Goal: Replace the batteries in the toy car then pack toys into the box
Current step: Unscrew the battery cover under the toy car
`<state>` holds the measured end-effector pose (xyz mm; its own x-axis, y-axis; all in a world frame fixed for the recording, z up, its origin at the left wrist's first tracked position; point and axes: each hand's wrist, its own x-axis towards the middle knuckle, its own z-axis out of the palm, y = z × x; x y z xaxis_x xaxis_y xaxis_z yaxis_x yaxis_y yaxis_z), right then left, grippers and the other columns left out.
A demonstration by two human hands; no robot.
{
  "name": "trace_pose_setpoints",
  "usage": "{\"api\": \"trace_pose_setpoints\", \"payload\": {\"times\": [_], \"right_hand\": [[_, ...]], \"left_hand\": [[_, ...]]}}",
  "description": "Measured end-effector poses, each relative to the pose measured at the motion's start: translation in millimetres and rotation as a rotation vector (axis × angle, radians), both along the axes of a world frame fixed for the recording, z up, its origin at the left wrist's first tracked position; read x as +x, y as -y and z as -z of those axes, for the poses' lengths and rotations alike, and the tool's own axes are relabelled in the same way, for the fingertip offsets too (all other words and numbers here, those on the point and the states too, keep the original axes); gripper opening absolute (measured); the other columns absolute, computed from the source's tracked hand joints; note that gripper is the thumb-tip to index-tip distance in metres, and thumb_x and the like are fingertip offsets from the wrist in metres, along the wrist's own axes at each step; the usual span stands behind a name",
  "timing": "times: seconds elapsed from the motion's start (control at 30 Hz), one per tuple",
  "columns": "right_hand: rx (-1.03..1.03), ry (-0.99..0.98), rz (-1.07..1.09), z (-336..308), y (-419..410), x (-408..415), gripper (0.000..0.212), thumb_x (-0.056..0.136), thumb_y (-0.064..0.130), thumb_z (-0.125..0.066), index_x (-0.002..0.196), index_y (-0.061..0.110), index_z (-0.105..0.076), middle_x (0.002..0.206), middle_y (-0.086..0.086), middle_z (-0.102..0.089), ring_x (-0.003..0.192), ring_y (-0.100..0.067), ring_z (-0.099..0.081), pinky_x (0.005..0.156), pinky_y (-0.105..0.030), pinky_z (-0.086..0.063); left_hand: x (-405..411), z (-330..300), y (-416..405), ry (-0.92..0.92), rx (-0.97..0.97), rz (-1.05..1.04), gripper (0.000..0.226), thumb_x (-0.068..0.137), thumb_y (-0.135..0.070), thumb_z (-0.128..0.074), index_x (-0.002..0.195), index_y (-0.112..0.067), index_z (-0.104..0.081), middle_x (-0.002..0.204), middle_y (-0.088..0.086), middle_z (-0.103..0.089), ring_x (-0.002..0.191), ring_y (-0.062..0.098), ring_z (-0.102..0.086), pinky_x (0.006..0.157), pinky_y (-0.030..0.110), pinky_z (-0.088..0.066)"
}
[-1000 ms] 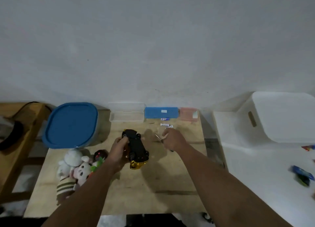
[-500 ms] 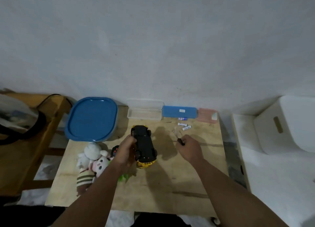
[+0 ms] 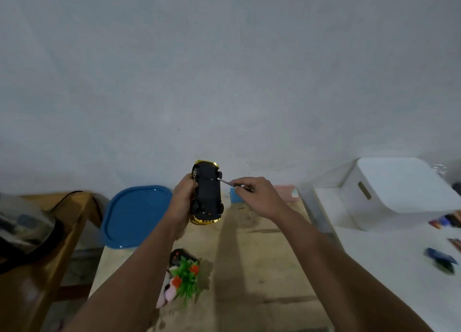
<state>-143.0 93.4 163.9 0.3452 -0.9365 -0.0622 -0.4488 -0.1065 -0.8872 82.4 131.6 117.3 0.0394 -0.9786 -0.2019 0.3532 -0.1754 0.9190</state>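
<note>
Both hands: glossy black-bellied toy car (image 3: 207, 190), thin metal screwdriver (image 3: 228, 182).

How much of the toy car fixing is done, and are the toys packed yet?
It is still early. The left hand holds the toy car upside down, and the right hand puts a small screwdriver to its underside, so the battery cover is only being opened. No batteries look swapped. The blue-lidded box is shut, and the plastic plant toy still lies on the table.
</note>
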Motion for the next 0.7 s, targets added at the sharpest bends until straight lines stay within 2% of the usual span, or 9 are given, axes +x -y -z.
{"api": "trace_pose_setpoints", "payload": {"times": [0.07, 0.17, 0.23, 0.33, 0.47, 0.6, 0.7], "right_hand": [[-0.027, -0.041, -0.001, -2.5, -5.9, 4.7, 0.021, 0.093, 0.028, -0.064, 0.108, 0.033, -0.078, 0.091, 0.008, -0.075, 0.078, -0.009, -0.067, 0.067, -0.02, -0.05], [-0.055, -0.063, 0.0, -5.8, -12.0, 10.3, 0.021, 0.093, 0.032, -0.064, 0.109, 0.033, -0.077, 0.1, 0.013, -0.075, 0.093, -0.002, -0.067, 0.083, -0.024, -0.054], [-0.067, -0.068, 0.015, -8.1, -14.8, 12.6, 0.021, 0.093, 0.032, -0.063, 0.109, 0.032, -0.077, 0.099, 0.014, -0.075, 0.091, 0.001, -0.067, 0.082, -0.023, -0.053], [-0.062, -0.062, 0.022, -12.7, -19.1, 13.9, 0.021, 0.094, 0.032, -0.063, 0.109, 0.032, -0.077, 0.088, 0.018, -0.072, 0.08, 0.002, -0.064, 0.072, -0.019, -0.047], [-0.076, -0.06, 0.029, -14.9, -22.7, 14.6, 0.021, 0.094, 0.03, -0.063, 0.11, 0.03, -0.077, 0.095, 0.02, -0.073, 0.09, 0.002, -0.065, 0.077, -0.018, -0.047], [-0.086, -0.063, 0.036, -16.3, -26.0, 14.5, 0.02, 0.094, 0.03, -0.064, 0.11, 0.031, -0.077, 0.093, 0.021, -0.073, 0.087, 0.003, -0.065, 0.074, -0.018, -0.046], [-0.126, -0.101, 0.019, -18.7, -26.8, 13.1, 0.021, 0.094, 0.029, -0.064, 0.111, 0.031, -0.077, 0.095, 0.018, -0.074, 0.088, 0.002, -0.065, 0.078, -0.021, -0.051]], "left_hand": [[3.5, -5.1, -2.7, 0.027, -0.015, 0.0, 0.042, 0.093, -0.031, -0.054, 0.131, -0.021, -0.07, 0.122, 0.013, -0.075, 0.093, 0.032, -0.073, 0.077, 0.052, -0.061], [6.6, -10.5, -5.7, 0.097, -0.014, -0.032, 0.038, 0.092, -0.028, -0.053, 0.123, -0.025, -0.074, 0.113, 0.012, -0.077, 0.089, 0.029, -0.074, 0.072, 0.046, -0.061], [7.2, -13.0, -6.6, 0.122, -0.019, -0.027, 0.038, 0.091, -0.028, -0.052, 0.122, -0.023, -0.073, 0.113, 0.016, -0.075, 0.091, 0.031, -0.072, 0.077, 0.05, -0.061], [6.8, -17.6, -8.9, 0.14, -0.039, -0.012, 0.043, 0.084, -0.036, -0.055, 0.12, -0.02, -0.072, 0.108, 0.014, -0.074, 0.093, 0.032, -0.07, 0.082, 0.052, -0.058], [5.3, -20.8, -11.3, 0.132, -0.056, -0.015, 0.045, 0.086, -0.031, -0.053, 0.124, -0.013, -0.068, 0.107, 0.014, -0.072, 0.093, 0.033, -0.067, 0.085, 0.054, -0.055], [4.4, -24.7, -13.5, 0.134, -0.072, -0.01, 0.043, 0.09, -0.027, -0.05, 0.126, -0.012, -0.068, 0.106, 0.016, -0.071, 0.092, 0.035, -0.066, 0.084, 0.054, -0.056], [4.1, -28.0, -15.9, 0.158, -0.079, -0.011, 0.041, 0.088, -0.028, -0.05, 0.123, -0.015, -0.069, 0.104, 0.013, -0.072, 0.09, 0.032, -0.068, 0.081, 0.051, -0.058]]}}
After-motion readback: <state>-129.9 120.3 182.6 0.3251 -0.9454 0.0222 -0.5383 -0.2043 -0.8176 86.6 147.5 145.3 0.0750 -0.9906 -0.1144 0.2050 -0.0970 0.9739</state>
